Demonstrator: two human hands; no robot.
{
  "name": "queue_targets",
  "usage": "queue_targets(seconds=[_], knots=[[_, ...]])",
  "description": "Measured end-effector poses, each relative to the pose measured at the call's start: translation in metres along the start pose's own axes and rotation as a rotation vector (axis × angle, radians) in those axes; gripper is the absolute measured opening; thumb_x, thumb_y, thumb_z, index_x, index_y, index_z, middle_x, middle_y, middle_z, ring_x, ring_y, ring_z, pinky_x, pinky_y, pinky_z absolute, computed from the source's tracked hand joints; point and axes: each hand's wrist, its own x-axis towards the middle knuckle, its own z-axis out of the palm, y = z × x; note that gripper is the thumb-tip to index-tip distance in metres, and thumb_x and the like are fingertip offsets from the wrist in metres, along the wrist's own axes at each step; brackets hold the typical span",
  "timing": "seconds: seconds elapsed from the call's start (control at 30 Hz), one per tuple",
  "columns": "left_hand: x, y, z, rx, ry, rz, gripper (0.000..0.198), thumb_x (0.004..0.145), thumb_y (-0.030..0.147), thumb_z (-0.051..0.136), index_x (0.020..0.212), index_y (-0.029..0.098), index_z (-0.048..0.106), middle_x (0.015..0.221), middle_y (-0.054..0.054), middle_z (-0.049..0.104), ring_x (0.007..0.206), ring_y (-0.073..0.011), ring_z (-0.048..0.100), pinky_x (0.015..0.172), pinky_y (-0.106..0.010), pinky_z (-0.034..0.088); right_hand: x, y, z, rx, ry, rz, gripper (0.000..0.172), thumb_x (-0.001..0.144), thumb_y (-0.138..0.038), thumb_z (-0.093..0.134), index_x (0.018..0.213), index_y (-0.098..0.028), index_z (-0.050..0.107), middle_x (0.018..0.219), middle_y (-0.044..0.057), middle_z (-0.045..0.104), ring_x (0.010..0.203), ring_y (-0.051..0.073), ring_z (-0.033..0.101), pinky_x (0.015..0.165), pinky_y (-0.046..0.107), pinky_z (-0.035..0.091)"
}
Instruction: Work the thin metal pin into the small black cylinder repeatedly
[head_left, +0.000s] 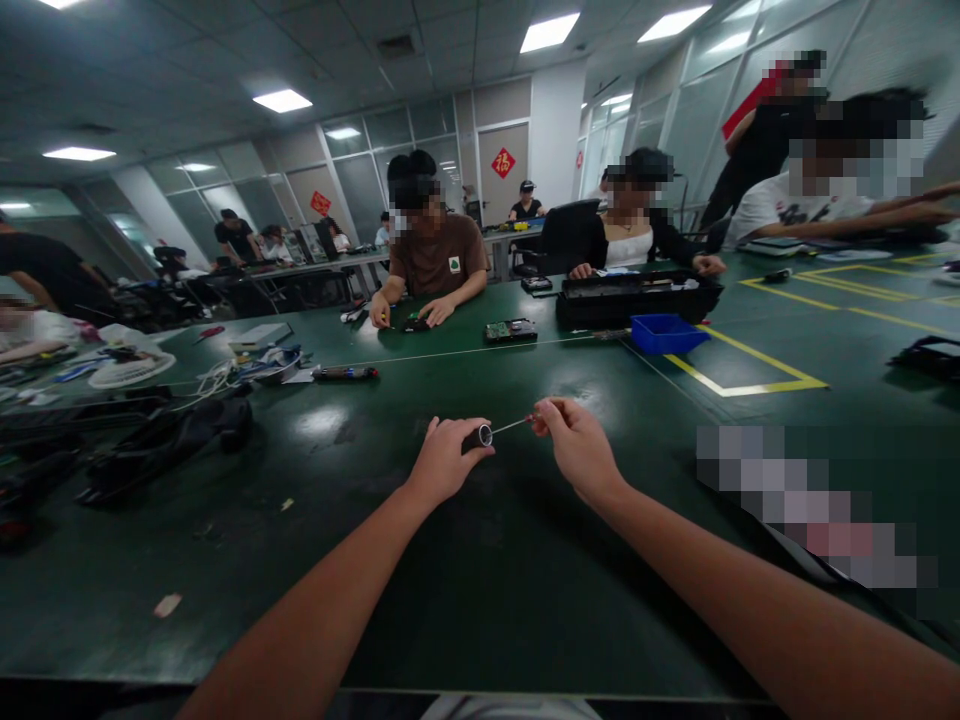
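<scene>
My left hand is closed round a short black cylinder, whose round end with a pale ring faces right. A thin, straight metal rod spans the gap between that end and my right hand. The right thumb and fingers pinch the rod at a small reddish part. Whether the rod's left tip enters the cylinder or only touches it, I cannot tell. Both hands are held over the dark green table.
Ahead lie a bare hard drive with a green board, a blue bin and a black tray. A dark pen-like tool and tangled cables are left. Co-workers sit across the table. A blurred-out item lies right.
</scene>
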Motion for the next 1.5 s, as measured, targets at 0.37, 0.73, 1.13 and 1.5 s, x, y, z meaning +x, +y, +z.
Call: queue_targets(seconds=[0.37, 0.73, 1.13, 1.5], knots=[[-0.001, 0.002, -0.001, -0.04, 0.024, 0.019, 0.034, 0.086, 0.033, 0.069, 0.118, 0.025, 0.063, 0.115, -0.004, 0.069, 0.101, -0.0247, 0.059, 0.094, -0.042, 0.042, 0.0, 0.002, 0.0, -0.021, -0.005, -0.006, 0.031, 0.092, -0.047, 0.052, 0.091, -0.019, 0.066, 0.082, 0.006, 0.071, 0.075, 0.02, 0.066, 0.073, 0.035, 0.049], [0.0, 0.003, 0.001, -0.016, 0.029, 0.04, 0.03, 0.085, 0.031, 0.07, 0.113, 0.023, 0.064, 0.108, -0.004, 0.07, 0.097, -0.0244, 0.059, 0.092, -0.041, 0.041, -0.01, -0.015, -0.001, -0.157, -0.104, -0.185, 0.026, 0.095, -0.042, 0.046, 0.101, -0.021, 0.061, 0.074, 0.001, 0.067, 0.069, 0.018, 0.064, 0.064, 0.03, 0.045], [-0.001, 0.004, 0.002, -0.014, -0.005, 0.043, 0.019, 0.086, 0.029, 0.068, 0.104, 0.026, 0.064, 0.106, -0.001, 0.07, 0.104, -0.0246, 0.059, 0.107, -0.051, 0.03, -0.013, -0.015, 0.001, -0.278, -0.088, -0.246, 0.029, 0.099, -0.039, 0.037, 0.102, -0.023, 0.061, 0.083, 0.003, 0.067, 0.069, 0.019, 0.06, 0.063, 0.032, 0.041], [0.001, 0.009, -0.004, 0.012, 0.091, 0.068, 0.027, 0.088, 0.03, 0.066, 0.115, 0.027, 0.062, 0.117, -0.002, 0.068, 0.114, -0.0239, 0.057, 0.114, -0.056, 0.021, 0.007, 0.004, 0.006, 0.45, -0.026, 0.161, 0.025, 0.085, -0.045, 0.059, 0.087, -0.02, 0.064, 0.077, 0.004, 0.064, 0.071, 0.019, 0.062, 0.075, 0.038, 0.054]])
